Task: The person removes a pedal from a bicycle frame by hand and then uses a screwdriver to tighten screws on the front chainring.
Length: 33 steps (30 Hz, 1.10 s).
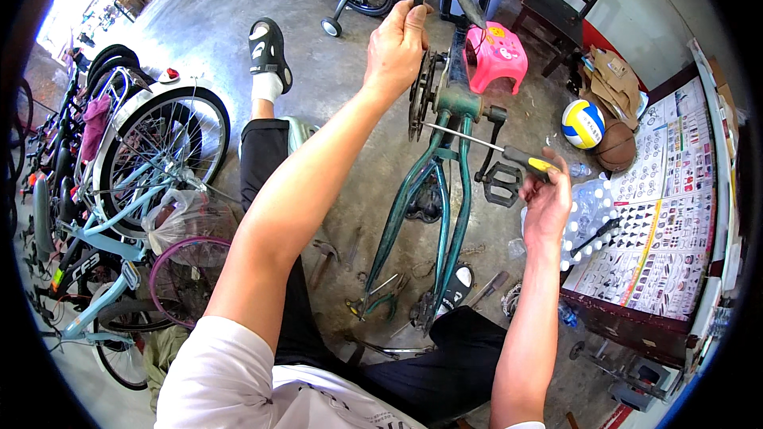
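In front of me a dark green bicycle frame (pixel 457 102) stands with its fork-like rear stays (pixel 389 238) pointing toward me. My left hand (pixel 395 52) is closed round a dark part above the chainring (pixel 421 99), seemingly the end of a crank arm; the fingers hide most of it. My right hand (pixel 547 202) grips a screwdriver (pixel 520 157) by its black and yellow handle, between thumb and fingers. Its long shaft crosses the stays just below the frame's bottom bracket, and the tip reaches the chainring. Near that hand a black pedal (pixel 502 184) hangs from the other crank (pixel 493 129).
Pliers (pixel 385 302), a hammer (pixel 322 258) and other tools lie on the floor below the frame. Bicycles (pixel 151 167) crowd the left. A pink stool (pixel 497 56), volleyball (pixel 582 123), basketball (pixel 616 145), bottles (pixel 588 214) and a poster-covered cabinet (pixel 652 206) stand right.
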Available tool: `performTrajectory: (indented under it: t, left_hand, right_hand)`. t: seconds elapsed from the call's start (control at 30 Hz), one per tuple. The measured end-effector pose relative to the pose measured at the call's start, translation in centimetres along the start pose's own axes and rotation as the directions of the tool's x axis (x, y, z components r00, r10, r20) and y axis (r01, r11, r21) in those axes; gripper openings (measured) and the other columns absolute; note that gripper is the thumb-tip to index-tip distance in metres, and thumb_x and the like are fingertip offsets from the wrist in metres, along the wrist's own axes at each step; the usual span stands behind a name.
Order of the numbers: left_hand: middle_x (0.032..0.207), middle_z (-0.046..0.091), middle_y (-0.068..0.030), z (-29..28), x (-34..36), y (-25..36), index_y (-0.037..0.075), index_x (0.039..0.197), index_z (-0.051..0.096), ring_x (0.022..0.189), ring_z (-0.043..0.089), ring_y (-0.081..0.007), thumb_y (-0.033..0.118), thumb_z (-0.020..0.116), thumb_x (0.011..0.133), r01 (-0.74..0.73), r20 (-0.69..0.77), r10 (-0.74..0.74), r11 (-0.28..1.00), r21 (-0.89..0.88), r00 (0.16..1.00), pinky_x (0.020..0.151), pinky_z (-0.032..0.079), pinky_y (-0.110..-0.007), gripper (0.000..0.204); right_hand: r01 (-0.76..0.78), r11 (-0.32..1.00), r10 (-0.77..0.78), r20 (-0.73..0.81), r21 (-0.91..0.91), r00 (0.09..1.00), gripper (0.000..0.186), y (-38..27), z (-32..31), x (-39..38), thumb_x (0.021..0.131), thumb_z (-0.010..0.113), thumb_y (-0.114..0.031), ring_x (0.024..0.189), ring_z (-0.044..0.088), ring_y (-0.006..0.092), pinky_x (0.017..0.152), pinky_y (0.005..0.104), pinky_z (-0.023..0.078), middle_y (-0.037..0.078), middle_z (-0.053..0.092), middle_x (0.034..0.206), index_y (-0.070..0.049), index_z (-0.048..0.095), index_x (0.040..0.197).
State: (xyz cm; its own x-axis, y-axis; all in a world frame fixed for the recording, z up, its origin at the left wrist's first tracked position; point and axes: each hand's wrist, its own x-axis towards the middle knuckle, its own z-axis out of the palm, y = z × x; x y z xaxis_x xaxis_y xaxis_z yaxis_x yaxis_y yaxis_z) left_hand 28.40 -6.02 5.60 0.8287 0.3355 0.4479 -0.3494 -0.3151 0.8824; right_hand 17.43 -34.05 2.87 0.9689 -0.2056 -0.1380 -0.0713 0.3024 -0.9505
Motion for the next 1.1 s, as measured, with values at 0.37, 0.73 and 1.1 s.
performTrajectory:
  t: [0.37, 0.73, 1.1]
  left_hand:
    - [0.076, 0.062, 0.0027, -1.0, -0.2, -0.6, 0.006, 0.121, 0.070, 0.072, 0.051, -0.0065, 0.041, 0.051, 0.108, 0.068, 0.100, -0.070, 0.997, 0.024, 0.993, 0.069, 0.042, -0.024, 0.042]
    - [0.087, 0.070, -0.0016, -4.1, -0.3, 2.1, 0.001, 0.116, 0.070, 0.070, 0.054, -0.0077, 0.039, 0.061, 0.102, 0.066, 0.213, -0.129, 0.957, 0.281, 0.968, 0.062, 0.046, -0.027, 0.042]
    - [0.100, 0.067, -0.0110, -6.5, -6.2, 8.2, 0.003, 0.117, 0.066, 0.080, 0.065, -0.0216, 0.010, 0.075, 0.089, -0.347, 0.023, 0.364, 0.863, 0.368, 0.931, 0.072, 0.052, -0.033, 0.031]
  right_hand:
    - [0.020, 0.998, -0.020, -0.004, 0.059, 1.000, 0.039, -0.9, 1.0, -0.9, 0.103, 0.056, -0.041, 0.060, 0.047, 0.0077, 0.056, 0.0226, 0.035, 0.002, 0.059, 0.076, -0.007, 0.057, 0.122]
    - [0.032, 0.999, -0.030, 0.041, -0.042, 0.999, 0.033, -0.1, -1.3, -0.3, 0.098, 0.049, -0.023, 0.068, 0.053, 0.0104, 0.061, 0.0261, 0.042, 0.006, 0.065, 0.092, -0.006, 0.054, 0.126]
    - [0.064, 0.996, -0.062, -0.027, 0.062, 0.998, 0.032, -0.9, -3.1, 0.4, 0.095, 0.051, -0.023, 0.067, 0.054, 0.0114, 0.061, 0.0262, 0.042, 0.007, 0.066, 0.093, -0.005, 0.057, 0.121]
